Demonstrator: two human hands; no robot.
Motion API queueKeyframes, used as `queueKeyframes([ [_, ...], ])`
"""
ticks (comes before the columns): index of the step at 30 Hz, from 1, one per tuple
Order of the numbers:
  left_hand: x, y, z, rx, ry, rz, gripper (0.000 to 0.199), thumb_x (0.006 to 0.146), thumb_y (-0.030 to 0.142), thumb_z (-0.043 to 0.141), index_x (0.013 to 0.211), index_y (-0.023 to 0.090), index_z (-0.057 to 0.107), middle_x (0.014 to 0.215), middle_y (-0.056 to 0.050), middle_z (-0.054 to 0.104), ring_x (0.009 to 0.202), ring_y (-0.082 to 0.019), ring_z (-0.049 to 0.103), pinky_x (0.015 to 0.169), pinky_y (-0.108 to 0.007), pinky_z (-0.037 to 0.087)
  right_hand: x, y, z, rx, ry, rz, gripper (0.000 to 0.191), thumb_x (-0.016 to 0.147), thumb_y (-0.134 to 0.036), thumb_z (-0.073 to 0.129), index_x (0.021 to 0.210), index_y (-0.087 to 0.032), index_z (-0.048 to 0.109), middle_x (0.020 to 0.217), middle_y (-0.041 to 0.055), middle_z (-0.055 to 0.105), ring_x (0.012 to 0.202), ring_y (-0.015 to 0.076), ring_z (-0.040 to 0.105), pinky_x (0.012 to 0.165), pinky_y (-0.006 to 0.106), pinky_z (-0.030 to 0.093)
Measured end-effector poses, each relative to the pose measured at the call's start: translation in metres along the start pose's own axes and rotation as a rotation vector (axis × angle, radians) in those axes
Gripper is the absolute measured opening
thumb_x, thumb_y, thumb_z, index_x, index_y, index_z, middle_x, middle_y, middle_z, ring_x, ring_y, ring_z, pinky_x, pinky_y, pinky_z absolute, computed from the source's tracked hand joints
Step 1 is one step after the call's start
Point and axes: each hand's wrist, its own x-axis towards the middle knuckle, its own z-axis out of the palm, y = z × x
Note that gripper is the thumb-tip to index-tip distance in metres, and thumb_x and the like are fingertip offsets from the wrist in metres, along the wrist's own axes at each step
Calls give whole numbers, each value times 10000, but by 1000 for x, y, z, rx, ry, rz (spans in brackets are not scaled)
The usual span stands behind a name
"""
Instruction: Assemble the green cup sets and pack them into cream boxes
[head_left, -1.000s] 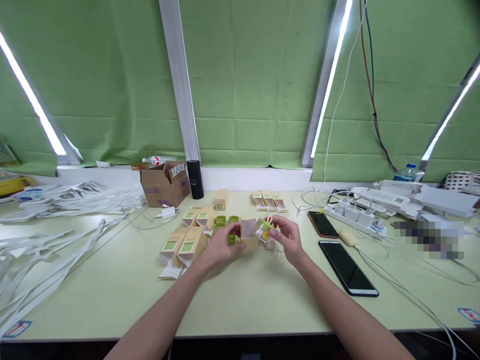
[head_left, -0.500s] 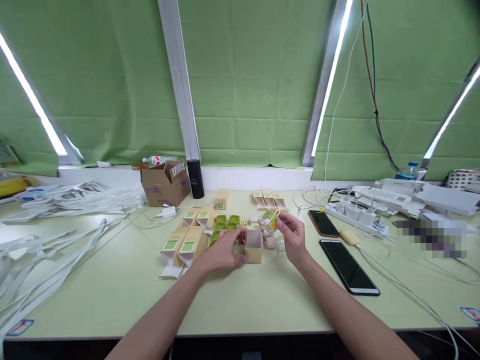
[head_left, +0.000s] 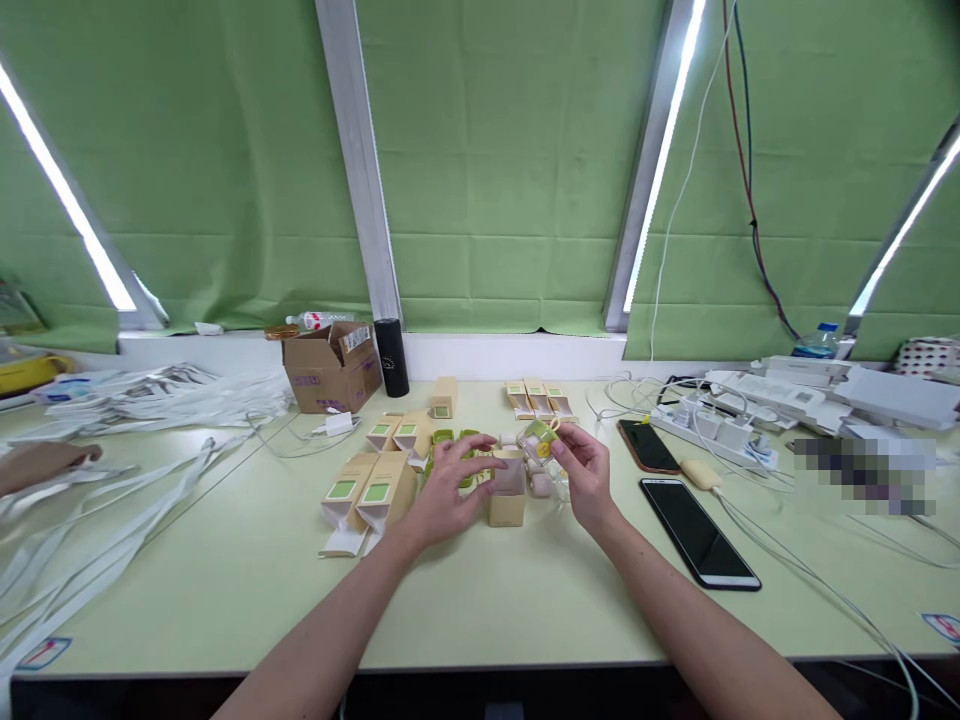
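Note:
My right hand [head_left: 589, 475] pinches a small clear case with a green part and a yellow label [head_left: 541, 440], which has a pale ring at its top. Just left of it stands a small open kraft box [head_left: 507, 508], upright on the table. My left hand [head_left: 452, 488] is at the box's left side with fingers spread; whether the fingertips touch the box I cannot tell. Behind my left hand sit several green square pieces [head_left: 442, 437], partly hidden. Pale rounded pieces [head_left: 540, 485] lie between the box and my right hand.
Several kraft boxes with green labels [head_left: 386, 490] stand left of my left hand, and others [head_left: 536, 398] at the back. Two phones [head_left: 699, 535] and cables lie to the right. Another person's hand [head_left: 49, 467] reaches over white strips [head_left: 97, 560] at far left.
My left hand's fingers have lifted and spread from the kraft box. My right hand holds the clear case almost still. Another person's hand has come into view at far left.

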Motion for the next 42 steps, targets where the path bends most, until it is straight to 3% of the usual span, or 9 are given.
queueKeyframes([
  [3,-1,-5,7,-19,31,-28,307,1006,385,596,1260,271,725,1395,-117,685,1315,-315,594,1206,-564,305,-1,-3,3,-56,-16,-19,398,882,-530,763,1110,-206,740,990,100,756,876,250,701,732,378,592],
  [7,-1,-7,13,-29,88,-52,299,992,397,622,1215,231,731,1287,-116,750,1227,-307,655,1186,-546,335,-5,-6,7,-65,-74,-27,385,918,-511,735,1164,-216,723,1084,117,744,889,244,701,660,349,595],
  [13,1,0,12,-61,109,-99,284,937,389,684,1168,224,708,1215,-98,762,1142,-300,663,1099,-503,406,-13,-7,14,-171,-150,-34,362,937,-486,729,1213,-251,730,1256,123,694,1019,247,687,701,322,607],
  [17,2,3,10,-67,132,-125,300,929,414,672,1153,214,689,1182,-96,752,1119,-294,651,1062,-480,434,-15,-9,17,-261,-183,-32,353,946,-481,715,1221,-261,734,1249,110,684,960,218,673,614,267,563],
  [24,1,3,10,-71,143,-143,309,934,422,642,1165,221,685,1144,-89,744,1096,-286,646,1056,-474,457,-13,-8,15,-320,-216,-62,333,957,-453,702,1230,-263,720,1243,99,690,830,173,662,643,286,564],
  [32,0,2,8,-173,124,-191,390,889,225,563,1257,221,692,1173,-93,734,1114,-275,651,1047,-448,482,-9,-9,11,-297,-206,-41,341,943,-473,714,1191,-239,708,1214,103,683,648,146,690,556,300,561],
  [37,1,1,7,-188,107,-248,549,791,134,524,1308,214,692,1084,-81,726,1120,-281,630,1060,-464,470,-8,-12,9,-363,-238,-66,272,930,-405,723,1141,-234,724,1139,94,700,659,147,660,535,285,517],
  [42,0,0,8,-191,121,-260,584,770,127,526,1322,224,689,1172,-80,727,1125,-275,609,1060,-462,470,-11,-13,10,-448,-314,-128,302,886,-309,736,1182,-253,707,1158,92,708,710,166,638,553,294,505],
])
